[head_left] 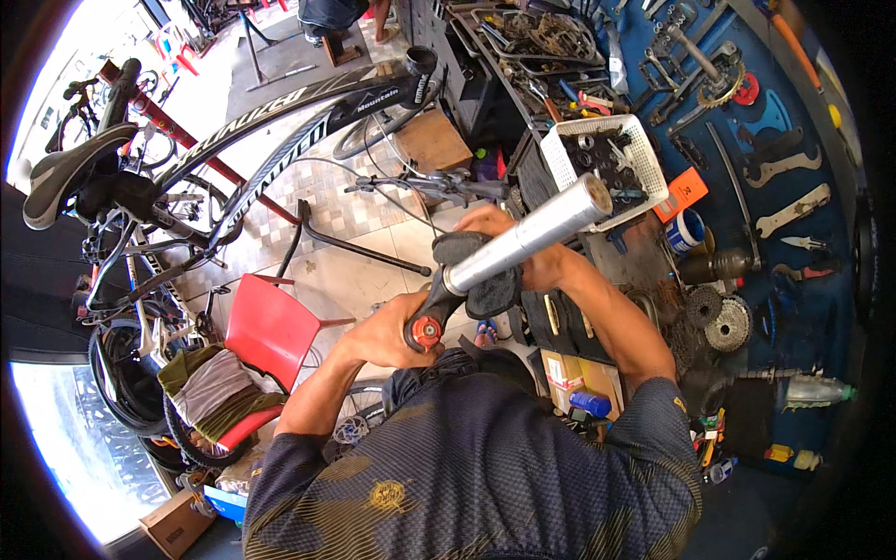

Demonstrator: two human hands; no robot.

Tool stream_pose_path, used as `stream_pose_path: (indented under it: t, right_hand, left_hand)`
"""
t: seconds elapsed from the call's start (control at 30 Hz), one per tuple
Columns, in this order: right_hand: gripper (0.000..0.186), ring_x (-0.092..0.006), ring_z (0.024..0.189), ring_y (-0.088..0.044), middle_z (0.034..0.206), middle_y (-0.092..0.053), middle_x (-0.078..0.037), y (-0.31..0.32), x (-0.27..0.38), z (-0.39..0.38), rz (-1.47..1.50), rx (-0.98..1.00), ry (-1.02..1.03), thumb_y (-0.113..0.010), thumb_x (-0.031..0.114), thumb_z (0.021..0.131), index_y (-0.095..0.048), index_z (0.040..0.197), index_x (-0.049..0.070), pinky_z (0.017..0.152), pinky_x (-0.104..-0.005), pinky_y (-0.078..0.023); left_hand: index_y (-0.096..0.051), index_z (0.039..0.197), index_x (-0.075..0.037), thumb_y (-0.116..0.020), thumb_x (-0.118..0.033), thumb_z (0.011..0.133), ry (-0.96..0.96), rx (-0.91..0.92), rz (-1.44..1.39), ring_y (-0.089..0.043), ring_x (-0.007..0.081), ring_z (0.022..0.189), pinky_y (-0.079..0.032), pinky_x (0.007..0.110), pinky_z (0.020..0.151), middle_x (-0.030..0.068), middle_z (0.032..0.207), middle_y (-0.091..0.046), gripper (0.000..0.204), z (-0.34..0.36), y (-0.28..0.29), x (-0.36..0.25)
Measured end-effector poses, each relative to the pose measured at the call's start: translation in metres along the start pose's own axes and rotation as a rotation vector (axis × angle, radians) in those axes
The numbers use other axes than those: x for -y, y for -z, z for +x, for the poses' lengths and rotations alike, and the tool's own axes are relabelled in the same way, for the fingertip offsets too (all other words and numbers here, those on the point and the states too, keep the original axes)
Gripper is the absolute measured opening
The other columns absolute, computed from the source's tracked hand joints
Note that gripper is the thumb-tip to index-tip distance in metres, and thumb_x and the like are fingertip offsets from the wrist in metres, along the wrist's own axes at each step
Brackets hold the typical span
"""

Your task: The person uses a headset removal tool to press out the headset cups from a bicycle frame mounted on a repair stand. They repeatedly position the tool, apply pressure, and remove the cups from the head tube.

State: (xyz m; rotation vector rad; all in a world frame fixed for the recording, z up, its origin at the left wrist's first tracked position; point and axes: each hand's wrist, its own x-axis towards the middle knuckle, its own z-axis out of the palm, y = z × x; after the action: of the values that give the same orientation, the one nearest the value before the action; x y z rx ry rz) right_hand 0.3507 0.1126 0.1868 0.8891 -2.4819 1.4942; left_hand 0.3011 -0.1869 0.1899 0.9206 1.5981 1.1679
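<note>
A bicycle suspension fork is held up in front of my chest, its silver steerer tube slanting up to the right. My left hand is closed around the black fork crown, next to a red adjuster knob. Beyond the tube, my right hand is closed on a dark rag that lies around the base of the tube. Part of the rag shows on either side of the metal. Most of the right fingers are hidden behind it, and the fork's lower legs are out of sight.
A black bicycle frame hangs on a red stand at the left, above a red chair with cloths on it. To the right, a white basket of small parts stands by a blue tool board. Another person sits at the far top.
</note>
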Motion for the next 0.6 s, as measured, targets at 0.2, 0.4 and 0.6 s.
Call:
stream_pose_path:
  t: [0.2,0.4,0.6]
  right_hand:
    - [0.073,-0.0335,0.141,-0.045,0.142,-0.055,-0.018,0.011,0.007,0.022,0.298,0.444,0.089,-0.079,0.005,0.078,-0.051,0.146,0.004,0.121,-0.0465,-0.033]
    - [0.063,-0.0341,0.135,-0.053,0.137,-0.059,-0.018,0.010,0.004,0.011,0.000,0.386,-0.141,-0.080,0.014,0.079,-0.059,0.137,0.003,0.117,-0.0461,-0.037]
    - [0.022,-0.0202,0.093,-0.070,0.100,-0.074,-0.009,-0.061,0.013,0.012,0.149,-0.473,-0.281,-0.077,0.011,0.086,-0.073,0.105,0.001,0.085,-0.0346,-0.055]
  left_hand:
    - [-0.068,0.100,-0.001,-0.084,-0.014,0.065,-0.184,0.184,0.177,-0.067,0.0162,0.081,-0.057,0.033,0.074,0.0076,0.091,-0.073,0.041,0.002,0.008,0.000]
    - [-0.058,0.093,0.000,-0.079,-0.013,0.068,-0.085,0.073,0.056,-0.060,0.0159,0.073,-0.050,0.035,0.064,0.0069,0.079,-0.063,0.035,0.004,0.009,-0.009]
    - [-0.057,0.108,0.001,-0.078,-0.009,0.073,-0.075,-0.334,0.110,-0.057,0.0186,0.078,-0.051,0.037,0.073,0.0101,0.082,-0.062,0.041,0.025,-0.024,-0.015]
